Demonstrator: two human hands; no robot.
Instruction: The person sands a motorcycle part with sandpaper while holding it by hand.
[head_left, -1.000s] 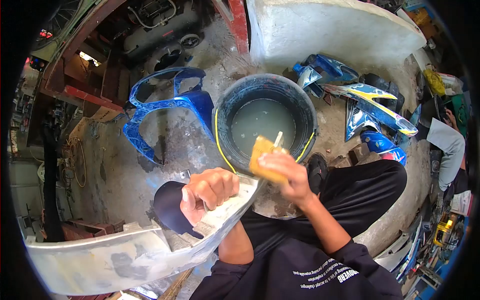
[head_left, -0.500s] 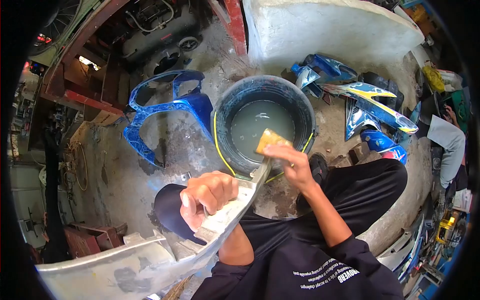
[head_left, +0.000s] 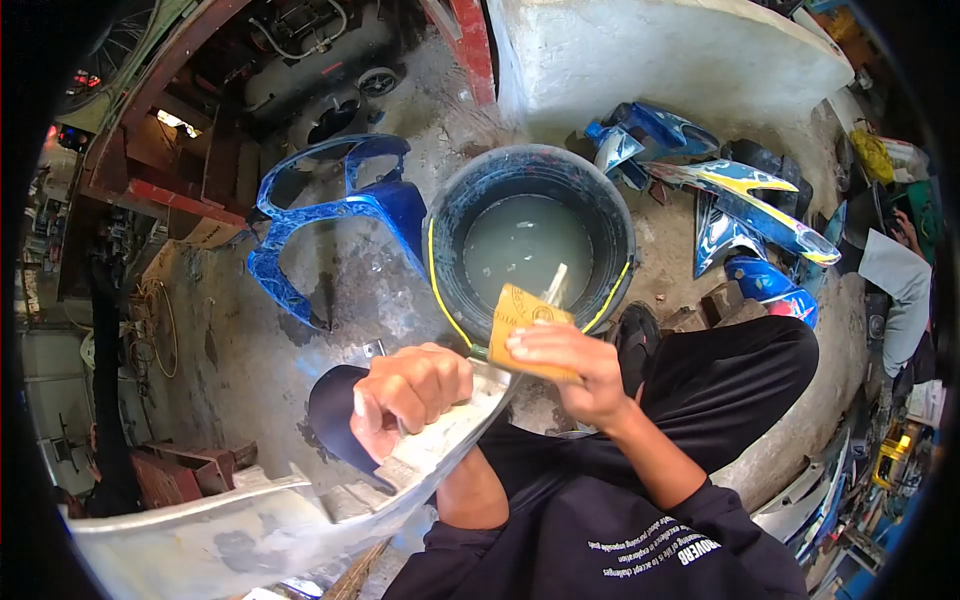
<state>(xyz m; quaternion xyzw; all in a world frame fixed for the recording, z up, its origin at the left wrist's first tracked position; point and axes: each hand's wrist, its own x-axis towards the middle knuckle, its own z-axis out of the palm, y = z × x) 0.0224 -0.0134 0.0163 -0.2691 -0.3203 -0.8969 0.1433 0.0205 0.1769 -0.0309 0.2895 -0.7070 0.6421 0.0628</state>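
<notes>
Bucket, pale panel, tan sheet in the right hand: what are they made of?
Bucket: probably plastic, dark and scuffed; smooth-looking curved wall.
Pale panel: likely moulded plastic, judging by its stepped edge; patchy grey-white surface, so the base stays uncertain.
Tan sheet: looks like paper-backed abrasive; matte backing with printed marks, grit not visible.

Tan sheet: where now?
Head view, just right of centre: the tan sheet is under the right hand, at the upper end of the pale panel, near the bucket.

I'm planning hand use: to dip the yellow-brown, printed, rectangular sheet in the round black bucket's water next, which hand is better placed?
Right, probably: the right hand holds the sheet, apparently close to the bucket, while the left hand grips the long, curved, whitish panel.
</notes>
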